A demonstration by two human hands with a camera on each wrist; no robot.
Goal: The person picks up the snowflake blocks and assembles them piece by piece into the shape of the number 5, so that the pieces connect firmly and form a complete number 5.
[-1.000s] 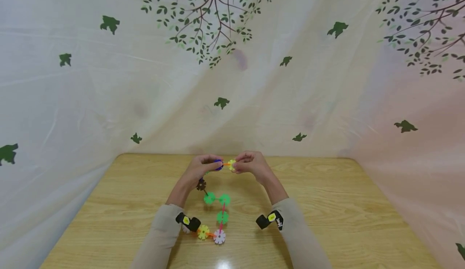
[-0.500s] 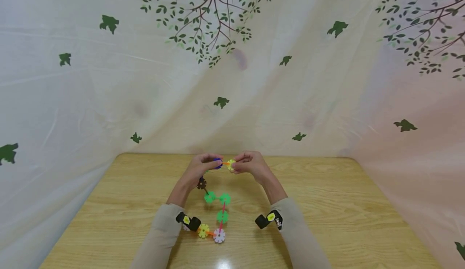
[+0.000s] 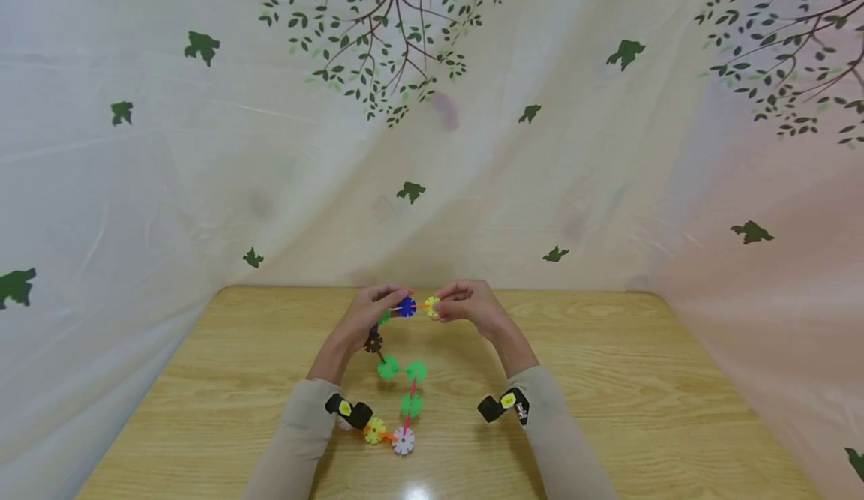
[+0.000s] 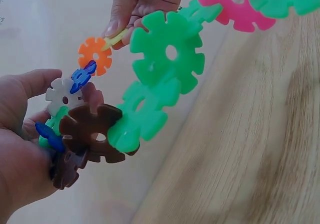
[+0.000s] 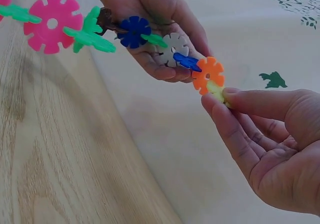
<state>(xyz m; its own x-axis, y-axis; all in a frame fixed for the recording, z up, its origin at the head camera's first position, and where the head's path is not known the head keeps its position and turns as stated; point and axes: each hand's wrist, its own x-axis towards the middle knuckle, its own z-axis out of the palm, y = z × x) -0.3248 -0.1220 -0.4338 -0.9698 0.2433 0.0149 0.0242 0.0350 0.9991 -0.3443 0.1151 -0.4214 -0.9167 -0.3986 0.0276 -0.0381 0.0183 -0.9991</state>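
Observation:
A chain of interlocking plastic snowflake discs runs between both hands and down toward the table. My right hand (image 3: 469, 309) pinches the yellow end disc (image 3: 432, 306) between thumb and fingers. Next to it come an orange disc (image 5: 215, 67), a blue disc (image 3: 406, 306) and a white disc (image 5: 178, 40). Around the white disc, the left hand (image 3: 364, 316) holds the chain with curled fingers, its thumb near the disc's upper edge in the left wrist view. Brown (image 4: 80, 126), green (image 4: 190, 66) and pink (image 4: 250, 16) discs follow. Part of the chain is hidden behind the left hand.
The rest of the chain, with a white disc (image 3: 403, 447) and a yellow disc (image 3: 374, 437), lies near the front of the wooden table (image 3: 607, 395). A leaf-patterned cloth (image 3: 472, 208) hangs behind the table's far edge.
The left thumb and fingers have slid off the blue disc, back along the chain, so the disc now shows fully. My right hand keeps its pinch on the yellow disc.

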